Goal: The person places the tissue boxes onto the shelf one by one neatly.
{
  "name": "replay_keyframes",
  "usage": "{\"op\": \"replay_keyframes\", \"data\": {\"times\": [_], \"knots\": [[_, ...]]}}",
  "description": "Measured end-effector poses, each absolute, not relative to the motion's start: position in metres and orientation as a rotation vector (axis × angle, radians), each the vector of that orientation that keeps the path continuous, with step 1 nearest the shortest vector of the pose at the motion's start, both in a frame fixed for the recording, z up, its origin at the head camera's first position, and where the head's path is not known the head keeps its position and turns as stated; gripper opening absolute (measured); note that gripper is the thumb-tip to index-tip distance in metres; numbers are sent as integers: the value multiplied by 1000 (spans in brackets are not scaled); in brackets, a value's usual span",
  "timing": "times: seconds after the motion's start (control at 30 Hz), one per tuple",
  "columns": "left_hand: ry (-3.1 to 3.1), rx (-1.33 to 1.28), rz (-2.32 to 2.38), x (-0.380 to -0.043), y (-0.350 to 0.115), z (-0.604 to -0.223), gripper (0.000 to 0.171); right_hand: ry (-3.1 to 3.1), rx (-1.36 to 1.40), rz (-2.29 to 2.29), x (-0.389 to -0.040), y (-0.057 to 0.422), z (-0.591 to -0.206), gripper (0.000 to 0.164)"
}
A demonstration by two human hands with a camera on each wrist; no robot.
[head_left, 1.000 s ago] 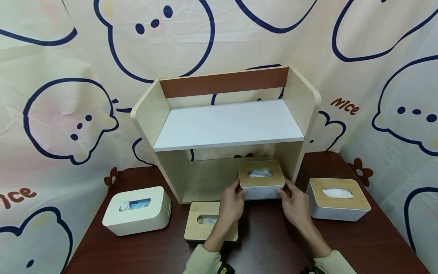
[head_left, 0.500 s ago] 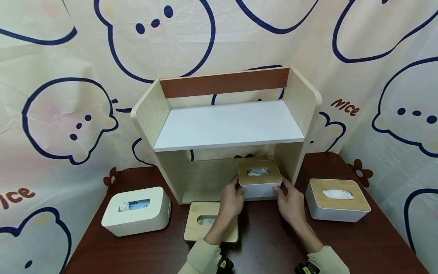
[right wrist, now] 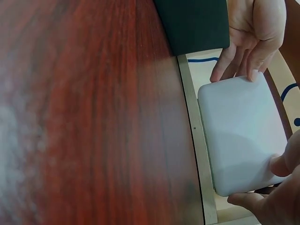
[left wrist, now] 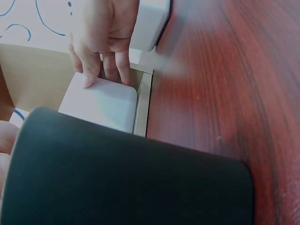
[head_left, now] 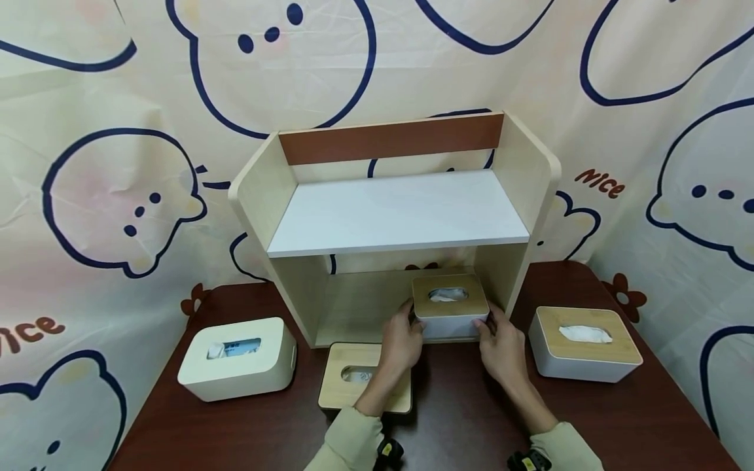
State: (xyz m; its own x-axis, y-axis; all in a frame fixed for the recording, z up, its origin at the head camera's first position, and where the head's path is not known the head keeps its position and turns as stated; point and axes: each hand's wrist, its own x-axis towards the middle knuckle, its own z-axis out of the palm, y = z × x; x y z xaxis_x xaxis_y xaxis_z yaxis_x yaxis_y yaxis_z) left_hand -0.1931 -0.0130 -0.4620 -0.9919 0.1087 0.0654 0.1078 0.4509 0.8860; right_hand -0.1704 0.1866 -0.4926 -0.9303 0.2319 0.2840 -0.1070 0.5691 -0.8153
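Note:
A small tissue box (head_left: 451, 326) with a white body and wood-coloured lid stands at the front right of the shelf unit's lower board (head_left: 347, 314). My left hand (head_left: 402, 339) grips its left side. On its right side my right hand (head_left: 502, 343) holds it, thumb on the front face. Seen from the right wrist, the white front (right wrist: 243, 136) lies between both hands, right along the board's front edge. In the left wrist view a dark box side (left wrist: 126, 173) covers part of it, and only bits of my left hand's fingers (left wrist: 5, 140) show.
A wood-topped tissue box (head_left: 336, 363) with dark sides stands under my left forearm. A cream tissue box (head_left: 235, 376) is on the left of the brown table (head_left: 453, 425), and a white wood-lidded one (head_left: 583, 360) on the right. The white upper shelf (head_left: 394, 209) overhangs the lower board.
The small tissue box has shifted slightly left on the lower board, and my right hand has moved left with it. My left hand has stayed nearly in place.

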Motion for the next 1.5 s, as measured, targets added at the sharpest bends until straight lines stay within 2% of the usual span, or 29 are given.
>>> {"op": "replay_keyframes", "data": {"times": [0.3, 0.67, 0.93, 1.17, 1.5], "knots": [[2621, 213, 1661, -192, -11, -459, 61, -2487, -113, 1347, -169, 190, -486, 57], [2583, 231, 1714, -183, -26, -445, 68, -2497, -46, 1381, -153, 194, -459, 62], [2548, 221, 1820, -169, -49, -436, 72, -2524, 4, 1213, -130, 186, -442, 70], [2657, 238, 1783, -154, -79, -434, 75, -2493, 65, 1266, -114, 173, -434, 75], [2865, 156, 1579, -130, -118, -440, 82, -2541, 147, 1299, -94, 146, -446, 80]]}}
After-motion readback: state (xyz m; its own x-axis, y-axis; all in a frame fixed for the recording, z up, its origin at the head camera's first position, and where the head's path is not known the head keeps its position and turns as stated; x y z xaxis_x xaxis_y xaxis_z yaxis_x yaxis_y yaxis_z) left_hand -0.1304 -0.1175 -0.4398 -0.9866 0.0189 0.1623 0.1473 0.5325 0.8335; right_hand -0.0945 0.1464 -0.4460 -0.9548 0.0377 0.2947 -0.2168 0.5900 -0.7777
